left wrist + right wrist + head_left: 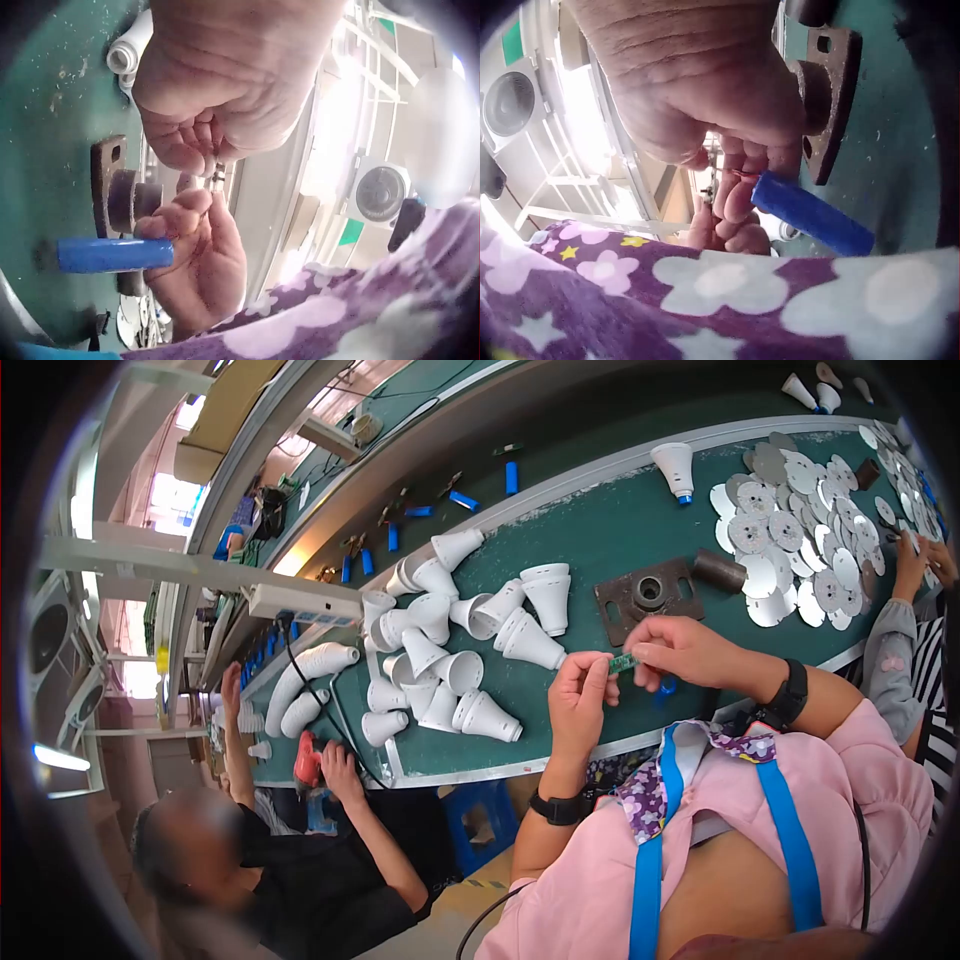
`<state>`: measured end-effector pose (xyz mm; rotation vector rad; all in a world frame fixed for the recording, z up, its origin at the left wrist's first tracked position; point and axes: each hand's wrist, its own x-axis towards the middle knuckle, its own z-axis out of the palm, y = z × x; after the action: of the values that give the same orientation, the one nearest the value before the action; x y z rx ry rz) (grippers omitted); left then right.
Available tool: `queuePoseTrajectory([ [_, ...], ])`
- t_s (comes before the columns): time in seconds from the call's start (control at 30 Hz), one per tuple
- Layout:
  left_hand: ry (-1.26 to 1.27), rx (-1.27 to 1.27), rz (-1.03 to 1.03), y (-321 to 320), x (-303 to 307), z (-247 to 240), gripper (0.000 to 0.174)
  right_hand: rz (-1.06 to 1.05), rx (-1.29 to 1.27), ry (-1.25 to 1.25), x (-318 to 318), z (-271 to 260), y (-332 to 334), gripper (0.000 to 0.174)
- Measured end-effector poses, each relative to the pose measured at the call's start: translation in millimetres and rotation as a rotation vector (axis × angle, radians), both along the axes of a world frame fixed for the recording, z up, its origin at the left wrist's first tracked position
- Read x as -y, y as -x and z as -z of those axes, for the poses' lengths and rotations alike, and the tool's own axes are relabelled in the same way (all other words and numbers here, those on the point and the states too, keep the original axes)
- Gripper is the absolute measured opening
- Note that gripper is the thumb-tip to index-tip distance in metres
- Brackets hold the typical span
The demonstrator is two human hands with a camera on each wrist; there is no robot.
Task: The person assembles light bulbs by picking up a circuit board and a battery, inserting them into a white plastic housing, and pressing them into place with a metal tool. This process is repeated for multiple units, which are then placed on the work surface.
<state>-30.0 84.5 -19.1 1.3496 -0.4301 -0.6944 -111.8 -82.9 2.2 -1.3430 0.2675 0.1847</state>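
Both hands meet over the near edge of a green bench. My left hand pinches one end of a small green circuit board, and my right hand pinches the other end. The right hand also grips a blue cylindrical tool in its lower fingers. In the left wrist view the left hand pinches the board from above, with the right hand and blue tool below. The right wrist view shows the right hand around the blue tool.
A dark metal fixture plate lies just beyond the hands. White cone-shaped housings are heaped to the left, round silver discs to the right. Another person at lower left holds a red tool. Someone's sleeve is at the right edge.
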Motion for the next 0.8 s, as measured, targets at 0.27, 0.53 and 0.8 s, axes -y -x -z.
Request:
queuePoseTrajectory([
  [0.27,-0.681,0.9,-0.604,-19,-14,22,0.073,-0.054,-0.103,0.074,5,6,6,0.018],
  [0.53,-0.674,0.875,-0.514,-42,-17,27,0.074,0.04,-0.081,0.103,11,-1,11,0.019],
  [0.8,0.099,-0.31,-0.408,-28,-64,8,0.041,0.112,-0.087,0.005,9,1,4,0.016],
])
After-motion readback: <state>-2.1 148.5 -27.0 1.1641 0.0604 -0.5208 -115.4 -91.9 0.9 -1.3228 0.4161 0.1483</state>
